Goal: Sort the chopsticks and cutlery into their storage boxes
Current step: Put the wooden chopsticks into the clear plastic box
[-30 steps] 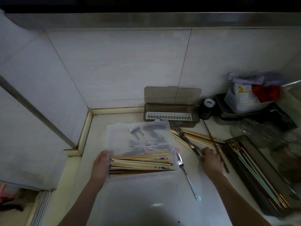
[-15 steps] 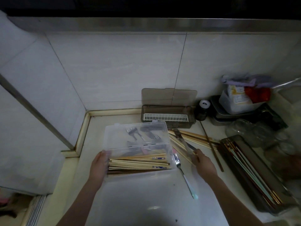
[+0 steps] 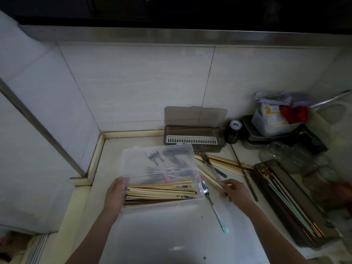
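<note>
Several slender wooden chopsticks [image 3: 206, 177] in right hand [image 3: 235, 192]

glass jars [image 3: 282, 155], dark bottle [image 3: 232, 131]

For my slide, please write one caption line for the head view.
Left hand steadies the clear storage box of chopsticks while right hand lifts wooden chopsticks toward it.

right hand [image 3: 233, 189] now lifting pale chopsticks [image 3: 208, 177]
</note>
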`<state>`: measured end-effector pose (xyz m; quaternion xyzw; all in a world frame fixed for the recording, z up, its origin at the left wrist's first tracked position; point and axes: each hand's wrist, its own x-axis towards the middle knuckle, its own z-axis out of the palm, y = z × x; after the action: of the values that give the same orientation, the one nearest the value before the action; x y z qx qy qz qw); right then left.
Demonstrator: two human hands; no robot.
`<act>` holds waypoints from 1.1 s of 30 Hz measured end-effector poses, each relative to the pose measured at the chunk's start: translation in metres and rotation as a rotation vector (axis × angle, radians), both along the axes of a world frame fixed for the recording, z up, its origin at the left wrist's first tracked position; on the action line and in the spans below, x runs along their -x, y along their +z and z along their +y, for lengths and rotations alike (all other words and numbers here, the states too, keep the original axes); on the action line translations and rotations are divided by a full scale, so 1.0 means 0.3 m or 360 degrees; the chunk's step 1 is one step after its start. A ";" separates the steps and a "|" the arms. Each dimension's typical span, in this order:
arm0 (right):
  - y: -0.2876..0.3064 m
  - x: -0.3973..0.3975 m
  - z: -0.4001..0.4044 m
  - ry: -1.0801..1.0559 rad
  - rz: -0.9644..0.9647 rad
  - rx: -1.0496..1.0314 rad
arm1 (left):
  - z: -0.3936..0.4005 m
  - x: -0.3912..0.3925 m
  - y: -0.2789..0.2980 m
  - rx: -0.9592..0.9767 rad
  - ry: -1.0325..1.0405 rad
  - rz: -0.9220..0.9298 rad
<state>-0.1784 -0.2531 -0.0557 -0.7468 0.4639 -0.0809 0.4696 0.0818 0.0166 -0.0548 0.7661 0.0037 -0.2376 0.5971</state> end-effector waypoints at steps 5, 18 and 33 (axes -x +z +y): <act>0.021 -0.044 0.019 -0.0064 0.0197 0.0196 | 0.000 0.005 0.003 0.0039 -0.0007 0.0034; 0.106 -0.083 0.060 0.0045 0.0660 0.0912 | 0.007 0.000 -0.010 0.0028 -0.0065 -0.0033; 0.083 -0.101 0.155 0.0329 -0.0116 0.1098 | 0.007 -0.012 -0.033 0.0012 -0.0026 0.0015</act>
<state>-0.1480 -0.2065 -0.0308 -0.9009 0.3144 -0.2114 0.2117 0.0854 0.0188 -0.0646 0.7627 -0.0006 -0.2461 0.5982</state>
